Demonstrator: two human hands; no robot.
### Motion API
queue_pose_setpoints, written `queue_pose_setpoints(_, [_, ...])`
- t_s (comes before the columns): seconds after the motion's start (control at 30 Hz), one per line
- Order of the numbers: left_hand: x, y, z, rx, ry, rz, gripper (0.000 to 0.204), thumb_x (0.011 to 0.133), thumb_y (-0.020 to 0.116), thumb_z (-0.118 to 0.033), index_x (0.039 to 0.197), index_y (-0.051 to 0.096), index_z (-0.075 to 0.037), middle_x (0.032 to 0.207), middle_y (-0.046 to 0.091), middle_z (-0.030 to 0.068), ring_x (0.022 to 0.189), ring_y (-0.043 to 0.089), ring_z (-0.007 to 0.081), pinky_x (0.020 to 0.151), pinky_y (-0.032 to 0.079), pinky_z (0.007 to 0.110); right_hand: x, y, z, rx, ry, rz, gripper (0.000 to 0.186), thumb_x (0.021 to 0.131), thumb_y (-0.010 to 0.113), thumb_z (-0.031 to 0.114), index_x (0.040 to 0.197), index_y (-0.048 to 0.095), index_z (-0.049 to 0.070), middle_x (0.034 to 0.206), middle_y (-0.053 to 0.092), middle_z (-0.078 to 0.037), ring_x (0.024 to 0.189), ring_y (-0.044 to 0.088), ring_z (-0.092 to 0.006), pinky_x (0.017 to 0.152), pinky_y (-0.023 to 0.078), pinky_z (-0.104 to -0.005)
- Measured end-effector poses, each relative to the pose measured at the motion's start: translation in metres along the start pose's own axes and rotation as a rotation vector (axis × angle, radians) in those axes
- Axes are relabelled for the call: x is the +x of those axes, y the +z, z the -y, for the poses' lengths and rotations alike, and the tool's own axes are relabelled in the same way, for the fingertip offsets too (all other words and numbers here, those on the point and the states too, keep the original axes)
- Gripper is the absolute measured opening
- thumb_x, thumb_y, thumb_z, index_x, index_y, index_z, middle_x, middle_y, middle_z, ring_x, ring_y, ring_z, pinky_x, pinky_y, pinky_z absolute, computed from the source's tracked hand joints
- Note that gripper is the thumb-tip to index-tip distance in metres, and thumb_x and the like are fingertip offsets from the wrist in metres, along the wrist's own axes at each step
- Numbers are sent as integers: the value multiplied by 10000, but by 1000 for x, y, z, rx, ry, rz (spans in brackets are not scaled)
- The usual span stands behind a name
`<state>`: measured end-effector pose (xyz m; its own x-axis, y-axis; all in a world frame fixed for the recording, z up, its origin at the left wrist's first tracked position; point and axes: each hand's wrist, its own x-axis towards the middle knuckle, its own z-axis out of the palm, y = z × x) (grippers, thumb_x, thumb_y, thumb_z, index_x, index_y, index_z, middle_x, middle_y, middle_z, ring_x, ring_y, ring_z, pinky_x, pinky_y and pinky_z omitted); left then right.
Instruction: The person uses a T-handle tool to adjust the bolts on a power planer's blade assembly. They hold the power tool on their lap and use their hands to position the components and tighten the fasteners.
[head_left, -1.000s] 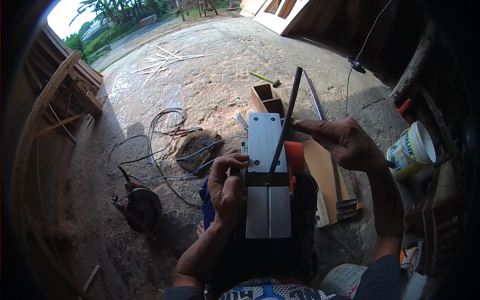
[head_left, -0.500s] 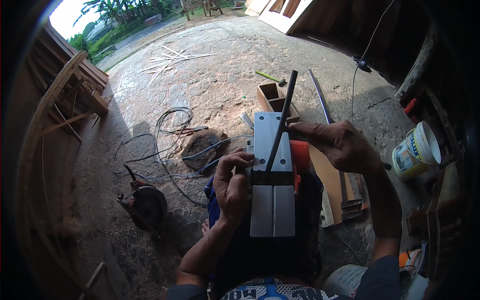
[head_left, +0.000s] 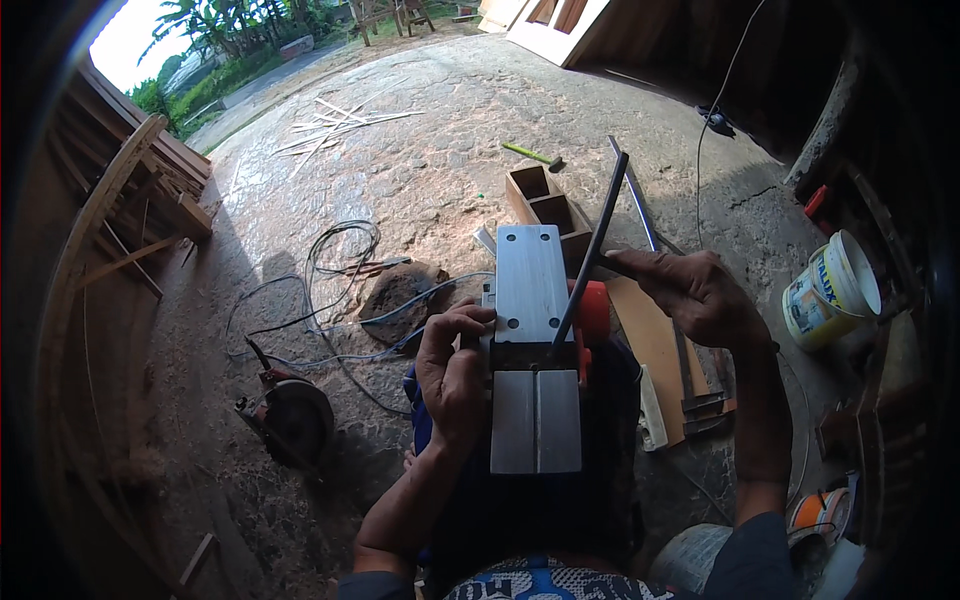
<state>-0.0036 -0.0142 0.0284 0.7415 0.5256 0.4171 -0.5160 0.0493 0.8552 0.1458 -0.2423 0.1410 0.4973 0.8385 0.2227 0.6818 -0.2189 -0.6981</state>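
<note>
An upturned power planer [head_left: 530, 290] with silver sole plates and a red body [head_left: 592, 310] rests over my lap. My left hand [head_left: 457, 370] grips its left side with curled fingers. My right hand [head_left: 690, 295] holds a long black rod [head_left: 610, 210], which stands slanted up to the right with its lower end at the dark gap between the two plates, near a small bolt.
A circular saw [head_left: 295, 415], coiled cables [head_left: 340, 240] and a dark block [head_left: 395, 295] lie to the left. Ahead are a wooden box [head_left: 530, 185], a green-handled hammer [head_left: 525, 152] and wood strips [head_left: 330, 130]. Boards [head_left: 630, 320], clamps [head_left: 700, 410] and a bucket [head_left: 830, 295] are at the right.
The top of the black rod has swung to the right with my right hand, slightly so since a second ago and more since half a second ago. My left hand keeps its grip.
</note>
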Motion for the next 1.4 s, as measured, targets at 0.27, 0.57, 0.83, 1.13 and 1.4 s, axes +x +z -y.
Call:
queue_pose_setpoints(0.27, [5, -7, 9, -30, 21, 78, 196, 874, 449, -94, 996, 556, 16, 1101, 619, 195, 1176, 556, 300, 1080, 385, 447, -24, 41, -85, 410, 338, -687, 379, 1057, 483, 166, 1426, 532, 95, 699, 424, 64, 599, 378, -23, 534, 331, -199])
queue_pose_setpoints(0.57, [17, -37, 38, 272, 550, 304, 449, 1046, 398, -435, 998, 498, 0, 1099, 631, 243, 1110, 641, 370, 956, 505, 499, -125, 227, -293, 475, 938, -642, 283, 991, 459, 92, 1226, 582, -8, 808, 589, -68, 716, 562, -112, 657, 458, -293])
queue_pose_setpoints(0.83, [26, -19, 31, 307, 448, 116, 425, 1053, 419, -340, 839, 544, 5, 946, 675, 207, 941, 706, 337, 810, 561, 415, -124, 271, -294, 493, 894, -513, 260, 1002, 504, 132, 1162, 603, -46, 971, 633, -73, 864, 586, -110, 792, 469, -286])
queue_pose_setpoints(1.13, [37, -17, 23, 451, 359, 62, 395, 1022, 466, -283, 790, 592, 10, 889, 689, 189, 820, 692, 300, 745, 526, 384, -8, 112, -91, 480, 166, -784, 240, 1019, 567, 199, 1095, 647, -15, 1065, 664, -69, 940, 612, -122, 858, 488, -282])
queue_pose_setpoints(1.4, [43, -5, 10, 501, 308, 19, 231, 969, 500, -126, 846, 610, 34, 842, 663, 162, 762, 656, 278, 710, 498, 380, 19, 135, -57, 478, 72, -721, 159, 990, 572, 143, 926, 643, 17, 936, 643, -71, 917, 626, -146, 824, 487, -294])
